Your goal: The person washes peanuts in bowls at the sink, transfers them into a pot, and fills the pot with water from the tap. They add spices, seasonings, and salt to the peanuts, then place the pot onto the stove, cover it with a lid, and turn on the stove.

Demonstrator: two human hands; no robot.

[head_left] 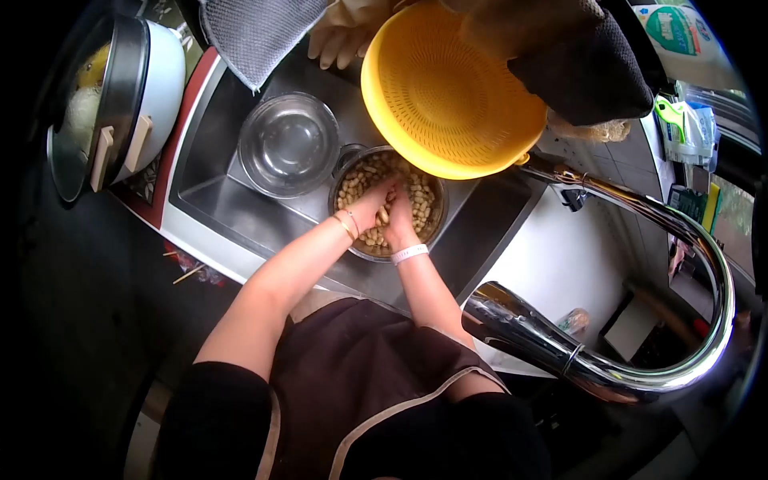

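Note:
A metal pot (442,210) stands in the sink, filled with peanuts in their shells (420,190). Both of my hands are down among the peanuts, close together. My left hand (374,200) reaches in from the left, with gold bracelets at its wrist; its fingers are partly hidden in the peanuts. My right hand (400,214), with a pale band at the wrist, is beside it, fingers pointing away from me and partly hidden. A few peanuts show between the two palms. What each hand grips cannot be made out.
A glass bowl (290,146) sits in the sink (228,210) left of the pot. A yellow colander (452,88) hangs over the pot's far side. The chrome faucet (712,320) curves at the right. Gloves (344,40) and cloths (256,36) hang at the back; a lidded pot (160,96) stands left.

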